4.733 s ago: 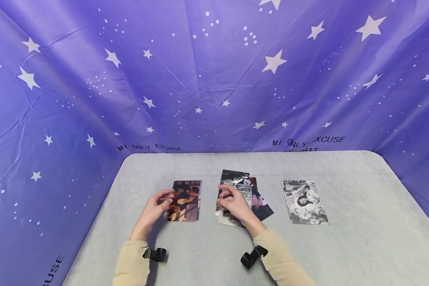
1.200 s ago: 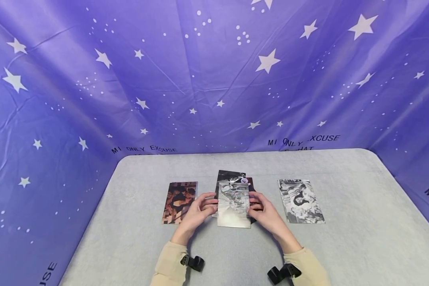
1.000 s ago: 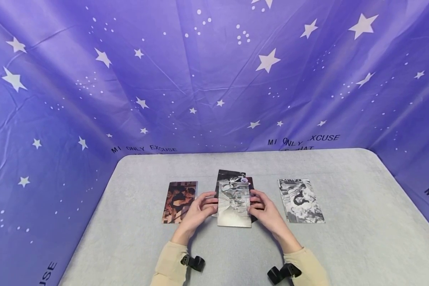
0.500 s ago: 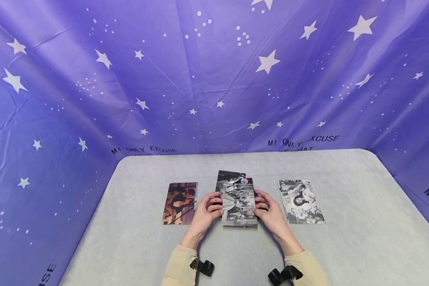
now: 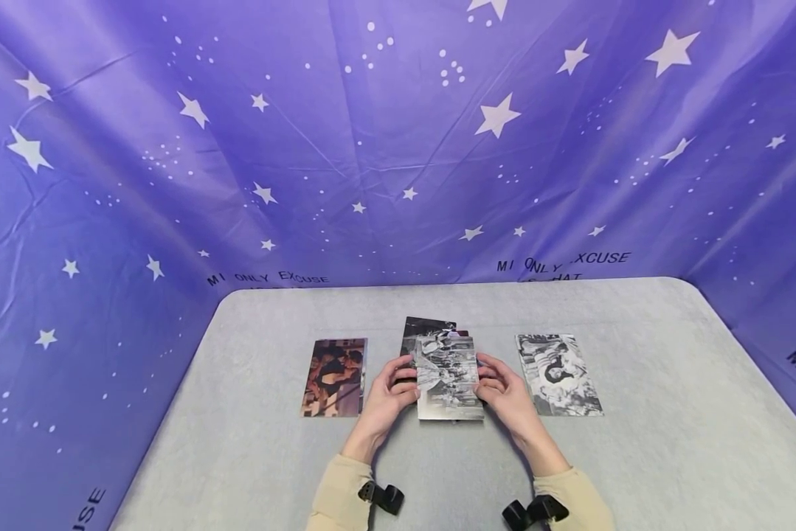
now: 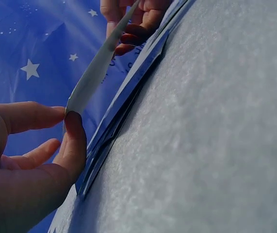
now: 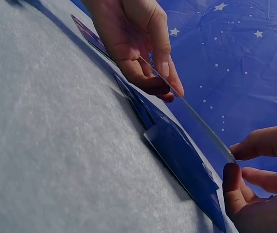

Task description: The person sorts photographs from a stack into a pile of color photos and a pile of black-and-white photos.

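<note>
A black-and-white photo card [image 5: 447, 383] is held between both hands in the middle of the table. My left hand [image 5: 386, 398] pinches its left edge between thumb and fingers; my right hand [image 5: 507, 394] pinches the right edge the same way. In the left wrist view the raised card's pale underside [image 6: 97, 73] shows, with a gap between it and a loose pile of cards [image 6: 123, 107] lying below. A dark photo card [image 5: 424, 330] of that pile sticks out behind the held one in the head view, and most of the pile is hidden.
To the left lies a stack of photo cards with a brownish picture [image 5: 333, 376] on top. Another stack, topped by a black-and-white picture [image 5: 560, 375], lies to the right. The grey table [image 5: 271, 464] ends at a purple star-patterned cloth [image 5: 371, 147].
At first my left hand was at the left stack and my right over the middle pile. Both hands have since taken the card by its edges and shifted it slightly right, its tilt varying.
</note>
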The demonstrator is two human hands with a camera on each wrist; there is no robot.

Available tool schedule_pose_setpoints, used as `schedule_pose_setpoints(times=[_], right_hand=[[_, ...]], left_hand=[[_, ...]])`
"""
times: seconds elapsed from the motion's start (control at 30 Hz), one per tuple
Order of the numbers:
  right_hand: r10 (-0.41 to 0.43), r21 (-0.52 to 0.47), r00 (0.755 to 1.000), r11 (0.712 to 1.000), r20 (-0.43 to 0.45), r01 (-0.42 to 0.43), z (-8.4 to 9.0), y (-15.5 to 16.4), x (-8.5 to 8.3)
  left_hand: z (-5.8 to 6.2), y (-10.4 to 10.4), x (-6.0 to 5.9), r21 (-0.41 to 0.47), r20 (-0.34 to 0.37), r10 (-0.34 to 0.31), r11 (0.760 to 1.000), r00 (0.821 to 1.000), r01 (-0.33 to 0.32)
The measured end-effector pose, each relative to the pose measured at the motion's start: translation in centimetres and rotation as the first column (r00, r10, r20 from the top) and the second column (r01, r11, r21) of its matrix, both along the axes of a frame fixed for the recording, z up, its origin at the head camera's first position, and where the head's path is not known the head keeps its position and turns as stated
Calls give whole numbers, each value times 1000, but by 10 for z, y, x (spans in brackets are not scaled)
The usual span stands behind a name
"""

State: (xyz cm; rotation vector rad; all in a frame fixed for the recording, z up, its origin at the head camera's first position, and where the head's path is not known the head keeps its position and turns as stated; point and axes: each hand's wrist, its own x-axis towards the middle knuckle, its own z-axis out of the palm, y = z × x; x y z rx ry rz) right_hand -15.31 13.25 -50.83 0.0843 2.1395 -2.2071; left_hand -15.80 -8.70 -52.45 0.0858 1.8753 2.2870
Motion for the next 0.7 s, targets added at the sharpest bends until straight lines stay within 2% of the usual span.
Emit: schedule_pose_setpoints(times=[0.2, 0.43, 0.7], right_hand=[[2, 27, 1000, 1000, 16, -2, 2, 5, 2], [25, 18, 998, 1000, 52, -26, 6, 15, 3], [93, 18, 996, 995, 10, -93, 4, 29, 3]], left_hand=[[0, 6, 1, 40, 11, -51, 998, 999, 50], [0, 16, 1, 70, 27, -54, 996, 998, 52], [1, 25, 1, 127, 27, -95, 988, 995, 91]])
